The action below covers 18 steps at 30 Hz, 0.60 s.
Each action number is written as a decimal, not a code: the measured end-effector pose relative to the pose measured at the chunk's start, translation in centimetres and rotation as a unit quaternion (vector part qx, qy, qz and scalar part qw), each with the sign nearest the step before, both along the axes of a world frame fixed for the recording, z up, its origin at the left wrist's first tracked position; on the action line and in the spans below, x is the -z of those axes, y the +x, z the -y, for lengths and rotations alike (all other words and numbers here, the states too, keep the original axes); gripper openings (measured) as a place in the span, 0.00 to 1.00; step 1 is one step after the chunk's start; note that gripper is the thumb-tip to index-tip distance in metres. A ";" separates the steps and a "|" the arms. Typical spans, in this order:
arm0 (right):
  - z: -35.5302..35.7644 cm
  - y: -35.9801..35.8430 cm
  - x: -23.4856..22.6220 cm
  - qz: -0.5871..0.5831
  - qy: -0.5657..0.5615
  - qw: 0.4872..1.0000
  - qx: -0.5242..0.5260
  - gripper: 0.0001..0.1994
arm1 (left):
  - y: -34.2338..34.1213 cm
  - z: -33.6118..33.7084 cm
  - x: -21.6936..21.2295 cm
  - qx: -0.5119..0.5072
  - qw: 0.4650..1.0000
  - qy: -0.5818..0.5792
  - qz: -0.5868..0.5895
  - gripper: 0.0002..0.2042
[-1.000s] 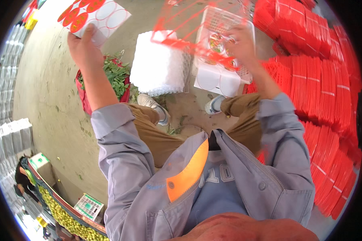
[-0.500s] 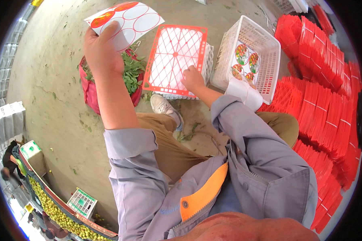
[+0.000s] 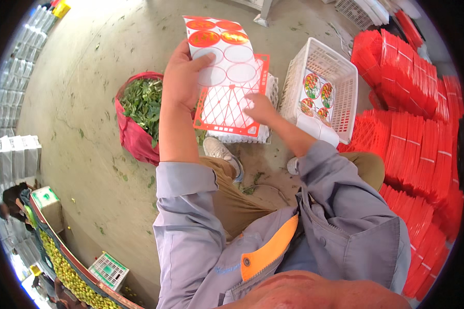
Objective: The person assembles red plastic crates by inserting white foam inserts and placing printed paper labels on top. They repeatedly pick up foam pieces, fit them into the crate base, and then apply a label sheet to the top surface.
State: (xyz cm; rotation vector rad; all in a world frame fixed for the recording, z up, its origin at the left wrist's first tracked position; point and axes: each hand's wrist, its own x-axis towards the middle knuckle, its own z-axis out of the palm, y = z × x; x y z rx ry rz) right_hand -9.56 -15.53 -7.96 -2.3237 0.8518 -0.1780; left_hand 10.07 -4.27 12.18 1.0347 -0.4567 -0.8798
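My left hand (image 3: 183, 77) grips the edge of a white sticker sheet (image 3: 226, 69), thumb on top. Red-and-yellow oval stickers fill its far rows, while the nearer ovals are bare white outlines. Under and beyond the sheet lies a red lattice plastic lid (image 3: 227, 127) on a white crate (image 3: 267, 135); the sheet hides the lid's far left part. Just over the lid's right side is my right hand (image 3: 261, 109), thumb and forefinger a little apart, with nothing visible between them. Whether it touches the lid I cannot tell.
Right of the lid, a white basket (image 3: 353, 98) holds printed sticker sheets (image 3: 318, 92) and a curled white sheet (image 3: 314, 129). A red bag of green leaves (image 3: 142, 105) stands left. Bundled red lids (image 3: 417, 149) are stacked at right. Green fruit (image 3: 69, 273) fills a long bin, lower left.
My left hand has brought the sticker sheet right and nearer, over the lid. My right hand has lifted off the lid's surface, its thumb and forefinger now parted.
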 end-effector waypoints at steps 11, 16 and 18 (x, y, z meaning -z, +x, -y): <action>1.0 -1.8 -22.5 0.359 -0.289 0.887 -0.024 0.15 | -7.8 2.9 0.3 0.025 0.993 0.035 0.109 0.06; 0.8 -2.5 -21.7 0.372 -0.285 0.883 -0.025 0.14 | -9.8 2.8 0.2 -0.025 0.919 0.060 0.389 0.04; 0.8 -3.0 -21.4 0.375 -0.292 0.879 -0.042 0.14 | -10.0 2.2 0.1 -0.010 0.906 0.054 0.420 0.04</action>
